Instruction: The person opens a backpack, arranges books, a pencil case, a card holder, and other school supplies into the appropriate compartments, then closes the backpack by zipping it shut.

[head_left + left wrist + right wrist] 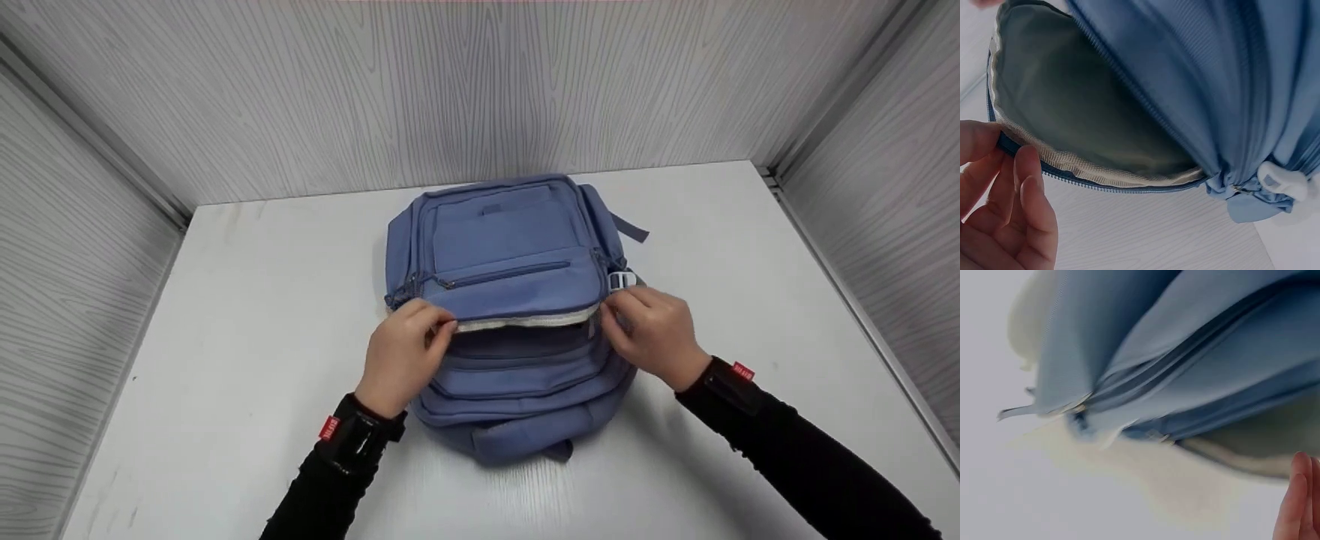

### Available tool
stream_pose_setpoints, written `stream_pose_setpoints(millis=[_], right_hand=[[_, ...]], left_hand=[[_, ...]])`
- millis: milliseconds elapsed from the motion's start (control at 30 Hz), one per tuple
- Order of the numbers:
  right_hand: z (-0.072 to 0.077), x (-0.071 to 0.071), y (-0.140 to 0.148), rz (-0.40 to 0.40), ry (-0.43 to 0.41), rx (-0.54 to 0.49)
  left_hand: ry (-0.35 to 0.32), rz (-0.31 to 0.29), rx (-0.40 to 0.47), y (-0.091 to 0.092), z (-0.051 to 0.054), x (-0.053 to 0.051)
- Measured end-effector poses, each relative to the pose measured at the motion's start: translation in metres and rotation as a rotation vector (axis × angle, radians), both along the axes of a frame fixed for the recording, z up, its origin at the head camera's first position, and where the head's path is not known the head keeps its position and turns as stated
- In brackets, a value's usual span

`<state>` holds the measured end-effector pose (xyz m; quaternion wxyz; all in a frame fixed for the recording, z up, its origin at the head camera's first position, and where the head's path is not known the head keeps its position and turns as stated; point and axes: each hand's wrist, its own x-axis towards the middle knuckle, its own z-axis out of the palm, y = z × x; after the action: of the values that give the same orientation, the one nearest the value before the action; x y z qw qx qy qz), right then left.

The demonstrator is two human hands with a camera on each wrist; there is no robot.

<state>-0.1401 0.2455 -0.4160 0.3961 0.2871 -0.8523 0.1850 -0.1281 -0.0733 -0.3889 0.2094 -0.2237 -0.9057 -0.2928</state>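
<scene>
A blue backpack (517, 225) lies on the white table, its front pocket unzipped and gaping toward me. My left hand (405, 352) pinches the left part of the pocket's flap (517, 300), thumb and fingers on its zippered edge. The left wrist view shows that pinch close up, beside the pocket's grey-green lining (1089, 101) and beige seam tape (1095, 171). At the flap's right corner, my right hand (652, 330) grips the edge with curled fingers. Only some right fingertips (1297, 495) show in the blurred right wrist view, against the beige rim. The pocket's depth is partly hidden.
A white buckle (622, 281) sits at the backpack's right side, near my right hand. One loose strap end (631, 228) sticks out at the upper right. Wood-grain panels (480, 90) enclose the white table (262, 315) at the back and both sides.
</scene>
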Motion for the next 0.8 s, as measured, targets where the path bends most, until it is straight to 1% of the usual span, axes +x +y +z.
stream_pose_setpoints(millis=[67, 133, 200, 300, 433, 533, 600, 667, 733, 800], right_hand=[[0.001, -0.008, 0.008, -0.053, -0.041, -0.043], [0.001, -0.016, 0.015, -0.107, -0.106, -0.077], [0.001, -0.025, 0.021, -0.154, -0.198, -0.099], [0.000, -0.035, 0.028, -0.208, -0.369, -0.112], [-0.003, -0.051, 0.032, -0.242, -0.605, -0.106], [-0.007, -0.063, 0.033, -0.237, -0.730, -0.091], [-0.010, -0.069, 0.032, -0.228, -0.774, -0.072], [-0.012, -0.073, 0.031, -0.219, -0.799, -0.051], [-0.015, -0.077, 0.029, -0.213, -0.804, -0.036], [-0.017, -0.079, 0.027, -0.207, -0.793, -0.029]], left_hand=[[0.007, -0.001, -0.011, 0.000, -0.006, 0.005], [0.015, 0.001, -0.026, 0.000, -0.013, 0.010], [0.023, 0.003, -0.042, 0.000, -0.019, 0.013], [0.031, 0.005, -0.060, 0.000, -0.027, 0.017], [0.043, 0.006, -0.075, 0.000, -0.036, 0.020], [0.047, 0.003, -0.079, 0.000, -0.042, 0.021], [0.045, -0.002, -0.077, 0.000, -0.045, 0.022], [0.044, -0.011, -0.075, -0.001, -0.047, 0.022], [0.044, -0.020, -0.076, -0.002, -0.049, 0.022], [0.050, -0.027, -0.074, -0.002, -0.051, 0.022]])
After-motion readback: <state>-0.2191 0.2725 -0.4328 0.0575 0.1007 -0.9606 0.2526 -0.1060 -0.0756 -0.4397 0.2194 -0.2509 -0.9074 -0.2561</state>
